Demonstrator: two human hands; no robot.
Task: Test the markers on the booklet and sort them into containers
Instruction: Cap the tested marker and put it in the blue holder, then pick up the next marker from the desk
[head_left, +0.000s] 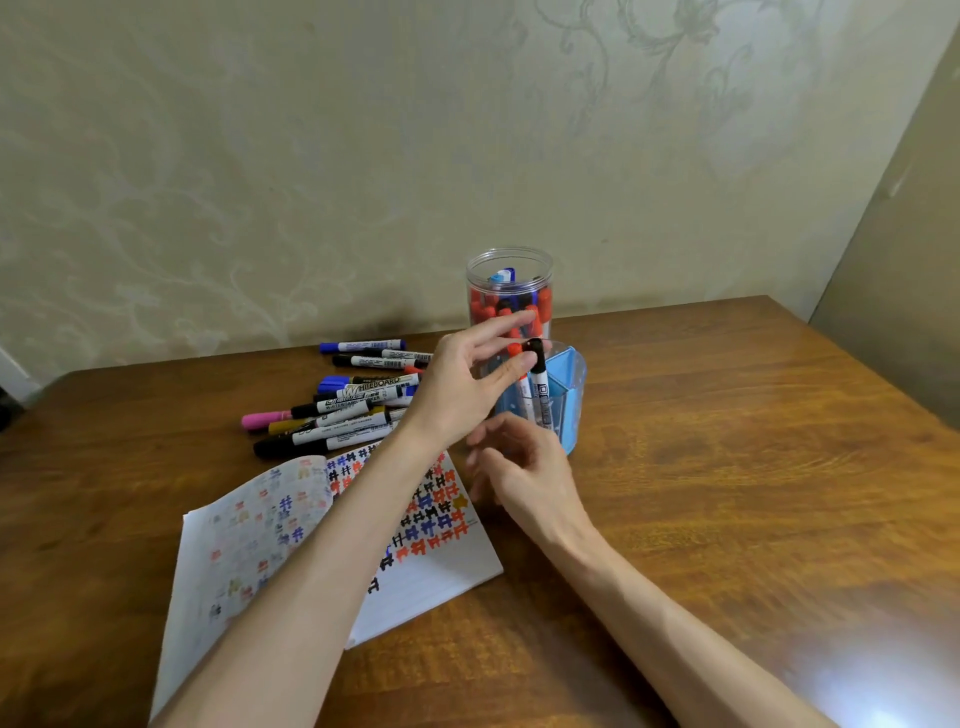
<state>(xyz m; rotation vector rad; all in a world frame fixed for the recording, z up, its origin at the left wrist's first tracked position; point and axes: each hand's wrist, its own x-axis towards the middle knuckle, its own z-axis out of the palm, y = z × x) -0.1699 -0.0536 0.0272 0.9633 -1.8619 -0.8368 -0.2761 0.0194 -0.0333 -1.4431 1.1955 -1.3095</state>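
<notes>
Right hand (519, 473) near upright black marker (541, 387)

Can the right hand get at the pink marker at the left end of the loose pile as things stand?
Probably not directly: the left forearm lies over the open white paper booklet, between the right hand and the pink marker, so it would have to cross over that arm.
</notes>
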